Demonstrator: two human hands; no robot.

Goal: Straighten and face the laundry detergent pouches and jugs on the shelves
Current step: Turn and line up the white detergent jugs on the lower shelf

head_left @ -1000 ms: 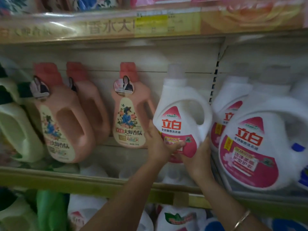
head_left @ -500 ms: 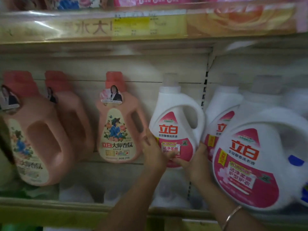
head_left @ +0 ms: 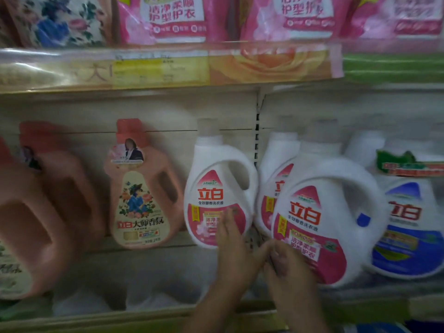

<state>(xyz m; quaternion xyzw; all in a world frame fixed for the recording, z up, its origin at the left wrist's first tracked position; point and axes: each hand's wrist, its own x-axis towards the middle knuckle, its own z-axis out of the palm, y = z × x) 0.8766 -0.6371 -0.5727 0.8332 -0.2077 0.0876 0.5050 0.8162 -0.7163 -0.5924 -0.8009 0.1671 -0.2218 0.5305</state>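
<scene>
Head view shows both hands low against the white jugs on the middle shelf. The left hand (head_left: 231, 239) lies flat, fingers spread and unclenched, on the pink label of the small white jug (head_left: 216, 188), which stands upright facing forward. Just right of it, thumbs nearly touching, the right hand (head_left: 287, 263) presses the lower left edge of the large white jug (head_left: 329, 212); its fingers seem loosely curled, but blur keeps me from telling whether they grip. Left of the left hand stands a peach jug (head_left: 144, 188), label forward. Above both hands, pink pouches (head_left: 168, 18) sit on the upper shelf (head_left: 156, 68).
</scene>
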